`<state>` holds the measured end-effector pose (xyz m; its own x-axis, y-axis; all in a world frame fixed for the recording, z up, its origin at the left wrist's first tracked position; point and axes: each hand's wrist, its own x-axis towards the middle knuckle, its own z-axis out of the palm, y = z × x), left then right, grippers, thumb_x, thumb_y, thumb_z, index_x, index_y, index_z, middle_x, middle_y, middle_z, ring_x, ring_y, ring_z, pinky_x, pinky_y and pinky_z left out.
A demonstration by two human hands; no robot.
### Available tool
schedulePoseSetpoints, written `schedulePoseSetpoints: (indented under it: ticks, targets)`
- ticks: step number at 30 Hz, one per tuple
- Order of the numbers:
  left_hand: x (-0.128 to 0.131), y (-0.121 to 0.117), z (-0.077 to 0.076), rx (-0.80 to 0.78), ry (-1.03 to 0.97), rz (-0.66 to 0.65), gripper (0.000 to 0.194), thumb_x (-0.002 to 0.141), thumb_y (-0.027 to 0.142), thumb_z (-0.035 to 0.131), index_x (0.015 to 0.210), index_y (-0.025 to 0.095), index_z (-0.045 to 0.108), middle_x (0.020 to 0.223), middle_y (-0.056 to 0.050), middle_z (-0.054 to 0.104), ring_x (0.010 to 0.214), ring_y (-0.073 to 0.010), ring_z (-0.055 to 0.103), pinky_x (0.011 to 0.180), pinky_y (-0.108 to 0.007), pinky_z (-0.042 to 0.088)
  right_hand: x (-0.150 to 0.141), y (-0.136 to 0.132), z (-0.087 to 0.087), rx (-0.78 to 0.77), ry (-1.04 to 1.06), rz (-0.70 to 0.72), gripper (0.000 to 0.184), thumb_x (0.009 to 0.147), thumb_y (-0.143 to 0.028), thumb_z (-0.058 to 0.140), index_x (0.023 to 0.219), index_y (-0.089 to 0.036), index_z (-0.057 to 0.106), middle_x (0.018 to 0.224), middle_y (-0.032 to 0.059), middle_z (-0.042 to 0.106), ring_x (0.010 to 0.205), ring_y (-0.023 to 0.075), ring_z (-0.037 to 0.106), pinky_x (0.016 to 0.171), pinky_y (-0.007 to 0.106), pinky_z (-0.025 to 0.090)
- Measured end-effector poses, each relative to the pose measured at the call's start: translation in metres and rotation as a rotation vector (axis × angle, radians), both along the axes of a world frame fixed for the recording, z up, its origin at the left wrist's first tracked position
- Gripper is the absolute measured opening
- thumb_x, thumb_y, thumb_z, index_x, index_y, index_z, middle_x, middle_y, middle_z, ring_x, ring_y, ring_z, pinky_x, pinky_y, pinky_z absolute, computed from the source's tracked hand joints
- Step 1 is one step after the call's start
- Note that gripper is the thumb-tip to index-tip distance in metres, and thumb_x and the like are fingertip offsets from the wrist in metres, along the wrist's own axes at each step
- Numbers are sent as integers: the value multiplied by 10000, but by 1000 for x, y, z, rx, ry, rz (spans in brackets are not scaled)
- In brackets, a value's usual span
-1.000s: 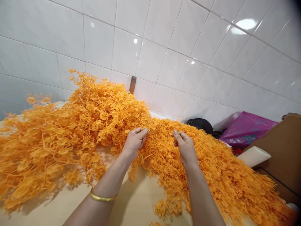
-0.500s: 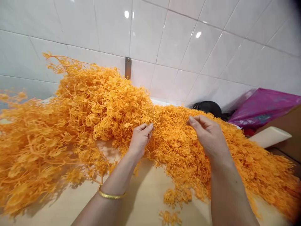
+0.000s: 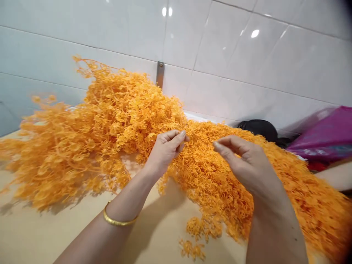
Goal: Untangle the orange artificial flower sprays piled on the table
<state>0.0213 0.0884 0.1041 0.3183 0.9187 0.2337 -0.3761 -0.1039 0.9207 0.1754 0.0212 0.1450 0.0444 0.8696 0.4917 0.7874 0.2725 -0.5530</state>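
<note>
My left hand (image 3: 166,150) is closed in a pinch in front of the orange heap, and a thin orange stem (image 3: 194,129) seems to stick out from its fingertips. To its right, my right hand (image 3: 246,159) hovers over the pile of small orange plastic sprigs (image 3: 214,176), thumb and forefinger brought together. Whatever lies between those fingertips is too small to make out. Left of my hands rises a tall, bushy mass of longer orange artificial flower branches (image 3: 118,106). A few loose sprigs (image 3: 192,249) lie on the tabletop close to me.
The pale table (image 3: 90,234) runs up to a white tiled wall (image 3: 110,33). A metal bracket (image 3: 160,75) is fixed to that wall. A black rounded object (image 3: 258,129) and a purple bag (image 3: 324,134) stand behind the pile at right, near a pale cylindrical object (image 3: 338,176).
The view has shifted and tilted slightly. My right hand has come a little nearer my left. Both hands keep their pinched shape, and the branches at left have swung.
</note>
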Motion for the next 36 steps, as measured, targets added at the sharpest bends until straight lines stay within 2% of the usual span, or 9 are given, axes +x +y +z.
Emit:
schedulePoseSetpoints:
  ticks: [3,5,10,13,17,20,23,30,36]
  targets:
    - [-2,-7,12,-22,-60,-3,232,726,365,526,650,151,569,455,45,360,401,-34,266,388,-180,197,-18,4,-10,-202,-80,214,181,720,-357,529,779,-193,576,691,15,574,632,141,505,576,260,371]
    - [-1,-12,17,-22,-93,27,236,725,366,528,647,148,574,458,41,367,406,-34,274,395,-180,226,-31,7,-17,-295,-73,293,206,682,-367,559,785,-189,554,622,-6,544,556,120,471,518,240,347]
    - [3,-28,26,21,-96,51,249,709,393,546,692,153,614,457,38,377,403,-37,301,405,-194,265,-48,16,-37,-324,110,336,84,686,-257,507,668,-175,509,491,-50,397,438,73,336,415,206,244]
    - [1,-35,33,64,-44,2,262,690,407,558,695,155,629,507,16,464,461,-59,413,441,-197,318,-49,20,-42,-326,144,347,135,697,-201,454,565,-175,446,487,-45,359,441,70,306,410,210,214]
    - [-10,-28,39,111,-105,138,256,686,397,556,729,155,627,677,-18,576,646,-101,533,575,-206,397,-37,21,-34,-260,178,234,246,749,-265,415,521,-181,379,474,-47,294,447,74,267,420,218,196]
    - [-22,-18,41,68,-152,293,242,674,376,574,734,145,613,662,-18,584,649,-103,543,599,-209,408,-21,22,-27,-186,252,121,290,762,-347,425,527,-179,409,471,-46,295,443,76,270,424,223,199]
    - [-29,-11,41,21,-163,351,221,657,354,591,694,137,601,620,-11,575,608,-98,532,585,-211,407,-6,23,-23,-128,402,39,308,756,-422,446,578,-174,477,483,-39,348,438,78,294,426,227,225]
    - [-26,-8,33,3,-153,307,180,650,323,600,629,145,581,595,9,544,555,-76,483,547,-199,371,8,20,-17,27,603,-14,277,747,-411,484,685,-155,572,492,-29,385,490,94,370,480,230,298]
    - [-22,-10,32,23,-21,161,282,708,367,538,535,145,520,487,18,483,466,-58,405,488,-191,315,17,24,-15,254,946,-48,231,679,-389,580,657,-160,570,593,-9,475,489,74,359,504,237,341]
